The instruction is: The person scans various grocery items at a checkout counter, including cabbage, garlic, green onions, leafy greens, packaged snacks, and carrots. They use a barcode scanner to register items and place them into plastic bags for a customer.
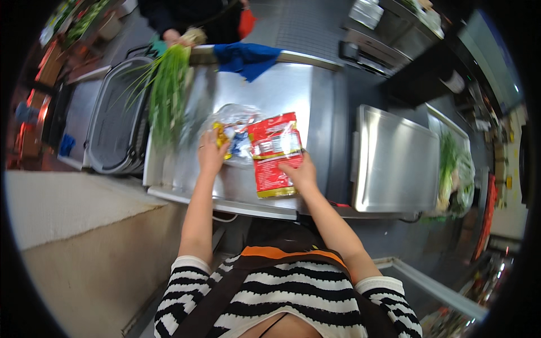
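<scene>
My right hand (301, 171) grips the right edge of a red plastic food pouch (277, 169) with gold bands and printed writing. The thumb lies over its front face. My left hand (211, 154) has its fingers on a small yellow packet (220, 135), close to the left side of a clear plastic bag (241, 110). Blue and white packaging (241, 143) shows at the bag; whether it lies inside or on top I cannot tell. The pouch's left edge overlaps the bag. All this is over a stainless steel worktable (236, 186).
A bunch of green onions (171, 97) lies at the table's left, touched by another person's hand (171, 36). A blue cloth (247, 57) drapes over the far edge. A grey plastic crate (116, 122) stands left; a steel scale platform (397, 160) and bagged greens (454, 177) stand right.
</scene>
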A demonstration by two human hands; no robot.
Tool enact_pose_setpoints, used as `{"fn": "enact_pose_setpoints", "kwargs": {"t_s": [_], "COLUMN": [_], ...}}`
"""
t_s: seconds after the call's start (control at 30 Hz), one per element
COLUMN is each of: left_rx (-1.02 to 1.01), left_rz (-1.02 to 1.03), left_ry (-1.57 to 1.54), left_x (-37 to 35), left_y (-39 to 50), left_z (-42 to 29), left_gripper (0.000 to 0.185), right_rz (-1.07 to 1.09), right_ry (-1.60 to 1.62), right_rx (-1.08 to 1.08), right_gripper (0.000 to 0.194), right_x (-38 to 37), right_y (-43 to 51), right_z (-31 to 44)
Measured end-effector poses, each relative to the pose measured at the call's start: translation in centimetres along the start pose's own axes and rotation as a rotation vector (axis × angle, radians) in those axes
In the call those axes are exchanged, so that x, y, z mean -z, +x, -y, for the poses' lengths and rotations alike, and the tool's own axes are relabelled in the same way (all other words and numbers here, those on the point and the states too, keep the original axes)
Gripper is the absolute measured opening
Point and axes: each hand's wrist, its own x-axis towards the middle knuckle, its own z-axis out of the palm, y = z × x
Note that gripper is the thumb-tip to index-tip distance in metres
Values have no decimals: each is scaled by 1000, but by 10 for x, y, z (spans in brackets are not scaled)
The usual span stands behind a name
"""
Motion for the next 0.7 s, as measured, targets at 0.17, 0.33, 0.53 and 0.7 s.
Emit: {"fn": "enact_pose_setpoints", "kwargs": {"t_s": [0.17,0.33,0.53,0.7], "left_rx": [-122,-89,203,234], "left_rz": [-255,-326,-130,-94], "left_ry": [198,32,-304,-531], "left_x": [10,23,-47,-56], "left_y": [-15,-70,-83,-77], "left_z": [-24,-108,-105,-87], "left_gripper": [68,73,62,57], "right_rz": [102,-545,-868,-426], "right_ry": [-210,7,379,340], "right_rx": [539,510,181,43], "right_gripper": [72,23,21,29], "right_x": [52,264,500,508], "right_y": [-40,-120,-45,23], "right_z": [16,71,-116,-185]}}
